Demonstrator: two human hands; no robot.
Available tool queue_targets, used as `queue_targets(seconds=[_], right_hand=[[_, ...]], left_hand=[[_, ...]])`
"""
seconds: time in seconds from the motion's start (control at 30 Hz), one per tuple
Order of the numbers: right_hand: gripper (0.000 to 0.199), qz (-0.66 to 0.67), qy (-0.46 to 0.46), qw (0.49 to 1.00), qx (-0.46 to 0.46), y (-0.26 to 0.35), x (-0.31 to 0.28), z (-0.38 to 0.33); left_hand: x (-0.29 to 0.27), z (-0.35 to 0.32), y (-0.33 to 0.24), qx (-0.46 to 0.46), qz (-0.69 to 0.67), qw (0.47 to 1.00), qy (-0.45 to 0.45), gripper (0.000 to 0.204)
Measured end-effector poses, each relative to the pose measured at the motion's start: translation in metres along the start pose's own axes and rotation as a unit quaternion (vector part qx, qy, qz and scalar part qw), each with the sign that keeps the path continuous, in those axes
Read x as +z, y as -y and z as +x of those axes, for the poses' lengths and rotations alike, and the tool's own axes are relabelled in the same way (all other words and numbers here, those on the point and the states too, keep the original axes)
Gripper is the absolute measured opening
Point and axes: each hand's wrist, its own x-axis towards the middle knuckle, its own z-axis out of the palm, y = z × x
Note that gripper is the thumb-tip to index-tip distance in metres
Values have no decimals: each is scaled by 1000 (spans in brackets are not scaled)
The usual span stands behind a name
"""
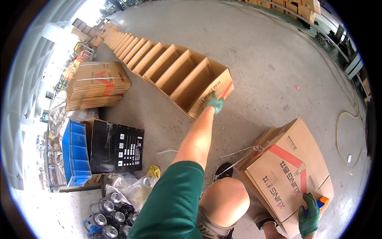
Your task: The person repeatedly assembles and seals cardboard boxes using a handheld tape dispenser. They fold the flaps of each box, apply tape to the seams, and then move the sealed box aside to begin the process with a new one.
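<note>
My left hand (216, 104), in a green glove, reaches forward and presses with outstretched fingers on the front face of the nearest open carton (205, 93). This carton heads a long row of upright, open-topped brown cartons (159, 59) running to the far left. My right hand (309, 217), gloved in green too, is closed around a blue and orange hand tool (323, 202) whose exact kind is partly hidden by the fingers. It rests over a stack of flattened cartons (286, 167) with a red stripe, at my right beside my legs.
Another stack of flattened cartons (97, 83) stands at the left. Nearer are a blue bin (75, 153), a black box (116, 146), a clear plastic bag (137, 189) and several clear round parts (107, 207). White strapping (238, 151) trails from the right stack. A hose (338, 123) lies at far right.
</note>
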Motion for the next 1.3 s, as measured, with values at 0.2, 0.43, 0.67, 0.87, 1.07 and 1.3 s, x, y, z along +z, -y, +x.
queue_targets(seconds=[0.2,0.43,0.67,0.87,1.07,1.3], right_hand=[[43,7,48,999,-12,11,-6,-10],[63,-124,-49,970,201,3,-20,-30],[76,-213,-17,943,254,-11,-16,-50],[76,-85,-26,949,302,-30,-25,-73],[46,-37,-11,958,284,-152,69,-68],[31,199,-162,872,417,-106,52,-55]], left_hand=[[-18,-32,-4,110,87,987,76,54],[14,-102,-38,223,-80,937,256,38],[2,-205,-134,270,136,909,288,46],[85,-214,-151,270,190,913,239,45],[91,-239,-160,320,238,915,58,32],[58,-280,-169,295,-3,945,143,43]])
